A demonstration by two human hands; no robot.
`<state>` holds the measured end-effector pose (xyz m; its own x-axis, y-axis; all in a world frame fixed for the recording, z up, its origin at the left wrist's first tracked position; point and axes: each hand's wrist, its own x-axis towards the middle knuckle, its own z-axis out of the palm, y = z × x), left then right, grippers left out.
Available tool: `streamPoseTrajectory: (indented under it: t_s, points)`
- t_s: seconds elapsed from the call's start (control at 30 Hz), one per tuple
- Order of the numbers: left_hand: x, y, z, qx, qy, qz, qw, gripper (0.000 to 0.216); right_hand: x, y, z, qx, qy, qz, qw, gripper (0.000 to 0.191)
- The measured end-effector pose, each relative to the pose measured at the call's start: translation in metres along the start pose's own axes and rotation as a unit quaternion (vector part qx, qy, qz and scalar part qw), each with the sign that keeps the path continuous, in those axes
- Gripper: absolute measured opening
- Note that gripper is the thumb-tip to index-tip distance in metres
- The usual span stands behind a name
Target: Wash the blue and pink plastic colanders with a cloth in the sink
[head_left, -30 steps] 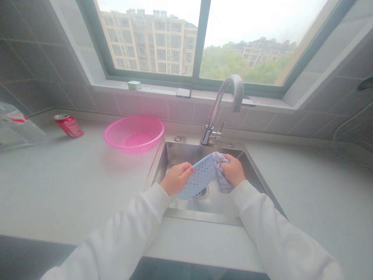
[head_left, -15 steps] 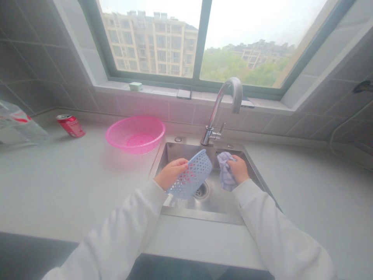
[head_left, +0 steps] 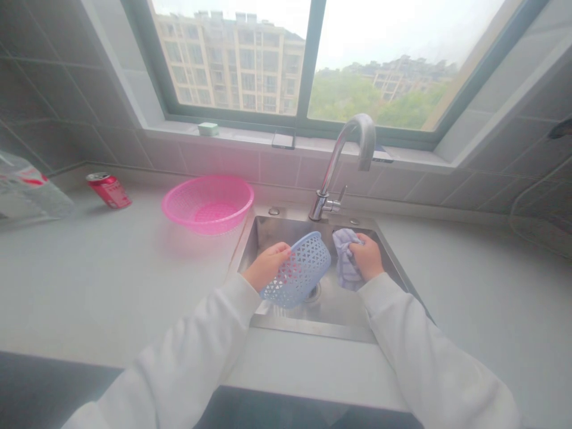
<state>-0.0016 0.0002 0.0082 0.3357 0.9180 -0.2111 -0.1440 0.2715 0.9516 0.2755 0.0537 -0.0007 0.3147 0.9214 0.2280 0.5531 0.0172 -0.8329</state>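
Basically, a pale blue plastic lattice basket (head_left: 301,271) is clamped at its rim by the left hand (head_left: 268,265) and held tilted over the basin of a brushed stainless steel sink (head_left: 290,226), just above a round metal drain (head_left: 316,291). A crumpled lilac-grey cloth (head_left: 344,259) is bunched tightly in the right hand (head_left: 367,256), close beside the basket but not visibly touching it. The hands are apart. A rim grip like this seems a good call, since the open diamond-and-triangle lattice is left exposed and the thin plastic isn't squeezed out of shape. Soft folds on the cloth contrast nicely with the stiff, holey basket wall. Past the sink's back left corner, a round pink plastic mesh basket (head_left: 208,205) sits on a pale stone countertop (head_left: 111,286), with a red drink can (head_left: 108,190) lying on its side toward the left. A curved chrome faucet (head_left: 353,134) rises behind the sink.
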Motion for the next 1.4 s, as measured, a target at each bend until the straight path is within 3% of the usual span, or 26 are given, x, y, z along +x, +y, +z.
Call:
streamPoseTrajectory:
  t_s: [0.07,0.13,0.2,0.27,0.33,0.43,0.53,0.63,0.73,0.8,0.83,0.9,1.0,1.07,1.13,1.2,1.3,1.4]
  points:
    - [-0.002,0.000,0.001,0.005,-0.004,0.012,1.000,0.026,-0.018,-0.015,0.002,-0.003,-0.010,-0.092,0.996,0.028]
    - [-0.004,-0.001,0.002,0.029,0.004,0.043,0.999,0.027,-0.047,-0.033,0.007,-0.018,-0.034,-0.239,0.970,0.025]
    - [-0.007,-0.003,0.005,0.067,0.008,0.090,0.994,0.028,-0.077,-0.051,0.012,-0.031,-0.094,-0.398,0.912,0.023]
    - [-0.011,-0.004,0.008,0.103,0.009,0.141,0.985,0.032,-0.097,-0.062,0.015,-0.056,-0.131,-0.498,0.855,0.018]
    - [-0.014,-0.003,0.008,0.131,0.010,0.168,0.977,0.041,-0.096,-0.062,0.015,-0.061,-0.114,-0.505,0.853,0.019]
    - [-0.015,-0.002,0.007,0.149,-0.004,0.137,0.979,0.053,-0.064,-0.045,0.007,-0.085,-0.034,-0.407,0.909,0.025]
    - [-0.015,-0.005,0.008,0.148,-0.019,0.105,0.983,0.055,-0.038,-0.032,-0.002,-0.128,0.035,-0.356,0.925,0.025]
    - [-0.015,-0.008,0.011,0.125,-0.021,0.120,0.985,0.058,-0.054,-0.042,-0.001,-0.130,0.041,-0.429,0.893,0.020]
    - [-0.017,-0.006,0.011,0.132,-0.007,0.169,0.977,0.063,-0.093,-0.063,0.011,-0.114,-0.052,-0.561,0.819,0.014]
    - [-0.018,-0.003,0.009,0.153,0.008,0.204,0.967,0.066,-0.106,-0.071,0.018,-0.116,-0.087,-0.606,0.782,0.016]
    - [-0.018,-0.001,0.007,0.164,0.014,0.212,0.963,0.065,-0.105,-0.070,0.020,-0.114,-0.091,-0.599,0.788,0.017]
    - [-0.017,0.001,0.003,0.180,0.014,0.200,0.963,0.058,-0.087,-0.060,0.019,-0.103,-0.072,-0.537,0.834,0.019]
    - [-0.016,0.002,0.000,0.184,-0.007,0.147,0.972,0.042,-0.042,-0.031,0.010,-0.134,-0.013,-0.336,0.932,0.030]
    - [-0.015,0.001,0.001,0.158,-0.026,0.125,0.979,0.037,-0.016,-0.011,0.003,-0.149,-0.012,-0.195,0.969,0.035]
    - [-0.015,0.001,0.003,0.108,-0.045,0.112,0.987,0.037,0.001,0.004,-0.001,-0.128,-0.032,-0.068,0.989,0.038]
    - [-0.015,0.002,0.004,0.045,-0.057,0.095,0.993,0.042,0.008,0.015,-0.003,-0.086,-0.035,0.011,0.996,0.039]
    - [-0.015,0.006,0.001,-0.046,-0.069,0.078,0.993,0.054,0.011,0.023,-0.002,-0.040,-0.012,0.033,0.999,0.038]
    - [-0.015,0.010,-0.005,-0.115,-0.093,0.074,0.986,0.051,0.011,0.025,-0.001,-0.036,-0.012,0.021,0.999,0.038]
